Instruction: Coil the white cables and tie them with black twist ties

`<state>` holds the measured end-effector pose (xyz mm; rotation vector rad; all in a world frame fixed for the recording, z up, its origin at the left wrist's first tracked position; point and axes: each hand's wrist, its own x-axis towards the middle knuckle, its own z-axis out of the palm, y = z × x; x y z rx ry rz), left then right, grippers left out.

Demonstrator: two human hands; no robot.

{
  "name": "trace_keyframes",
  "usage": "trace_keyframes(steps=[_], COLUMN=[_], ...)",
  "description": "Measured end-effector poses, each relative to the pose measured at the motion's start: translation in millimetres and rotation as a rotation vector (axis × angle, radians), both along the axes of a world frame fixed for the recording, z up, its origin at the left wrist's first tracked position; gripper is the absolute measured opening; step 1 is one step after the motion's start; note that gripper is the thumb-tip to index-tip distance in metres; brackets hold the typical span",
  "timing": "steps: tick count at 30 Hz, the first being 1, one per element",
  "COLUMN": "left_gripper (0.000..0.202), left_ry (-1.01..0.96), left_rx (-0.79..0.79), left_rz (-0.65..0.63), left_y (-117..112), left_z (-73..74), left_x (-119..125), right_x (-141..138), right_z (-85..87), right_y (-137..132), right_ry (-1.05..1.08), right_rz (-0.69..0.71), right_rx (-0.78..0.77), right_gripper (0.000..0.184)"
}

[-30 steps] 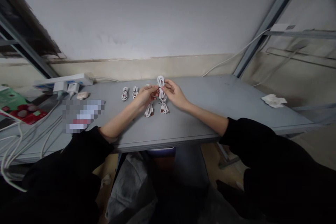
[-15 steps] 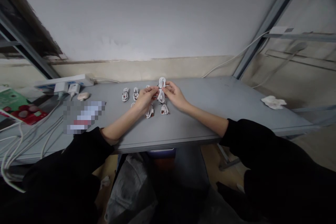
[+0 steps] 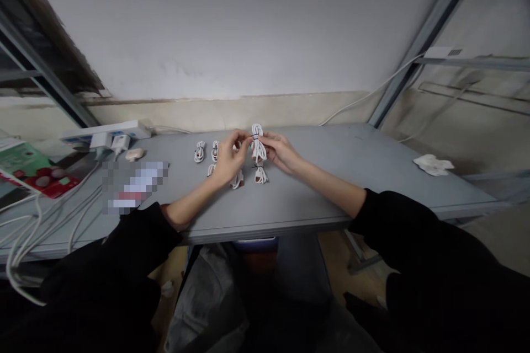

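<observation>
A coiled white charging cable (image 3: 259, 149) is held up over the table between my hands, with a thin black tie (image 3: 255, 136) around its middle. My left hand (image 3: 232, 157) pinches the tie's end at the coil's left side. From the right, my right hand (image 3: 284, 151) grips the coil, its fingertips closed at the tie. Just below lies another tied white cable bundle (image 3: 260, 175). More bundles lie around my left hand: one cable bundle (image 3: 200, 152) at the far left, another (image 3: 215, 150) beside it, and a third (image 3: 237, 179) partly covered by the hand.
At the left are a power strip (image 3: 111, 131) with plugged-in chargers, a green and red package (image 3: 37, 168), loose white cords (image 3: 31, 231) and a blurred-out flat item (image 3: 138, 185). A crumpled tissue (image 3: 433, 165) lies on the right of the grey table (image 3: 364, 160).
My left hand's fingers have shifted onto the tie and the hand has turned more upright. The right hand's fingers have opened out slightly below the coil. The view has moved a little.
</observation>
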<state>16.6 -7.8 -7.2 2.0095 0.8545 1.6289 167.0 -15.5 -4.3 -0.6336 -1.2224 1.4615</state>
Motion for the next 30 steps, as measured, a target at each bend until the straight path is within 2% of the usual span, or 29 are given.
trace_keyframes(steps=[2, 4, 9, 12, 15, 18, 20, 22, 26, 30], left_gripper=[0.007, 0.008, 0.009, 0.009, 0.009, 0.010, 0.013, 0.013, 0.012, 0.011], left_ry=[0.089, 0.135, 0.197, 0.245, 0.208, 0.162, 0.132, 0.103, 0.056, 0.014], left_rx=[0.090, 0.116, -0.017, -0.083, -0.114, -0.092, -0.070, -0.071, -0.100, -0.143], left_rz=[0.029, 0.027, 0.035, 0.066, 0.133, 0.235, 0.289, 0.309, 0.310, 0.287], left_y=[0, 1, 1, 2, 3, 3, 1, -1, 1, 5], left_z=[1.9, 3.5, 5.6, 5.0, 4.3, 5.1, 6.0, 6.4, 3.5, -1.9], left_x=[-3, -4, -4, -5, -7, -8, -9, -8, -8, -7], right_x=[2, 4, 15, 29, 44, 54, 57, 58, 63, 74], right_z=[3.4, 4.3, 4.1, 5.0, 5.0, 2.6, 0.2, -1.7, -1.7, 0.8], right_y=[-1, 0, 11, 22, 34, 44, 47, 48, 43, 38], right_ry=[-0.011, -0.024, -0.144, -0.258, -0.300, -0.326, -0.396, -0.502, -0.669, -0.736], right_rz=[0.041, 0.061, 0.062, -0.055, -0.217, -0.346, -0.378, -0.317, 0.002, 0.155], right_rx=[-0.022, -0.049, -0.071, -0.061, -0.045, -0.063, -0.110, -0.175, -0.214, -0.174], right_gripper=[0.005, 0.006, 0.005, 0.008, 0.013, 0.014, 0.016, 0.017, 0.007, 0.030])
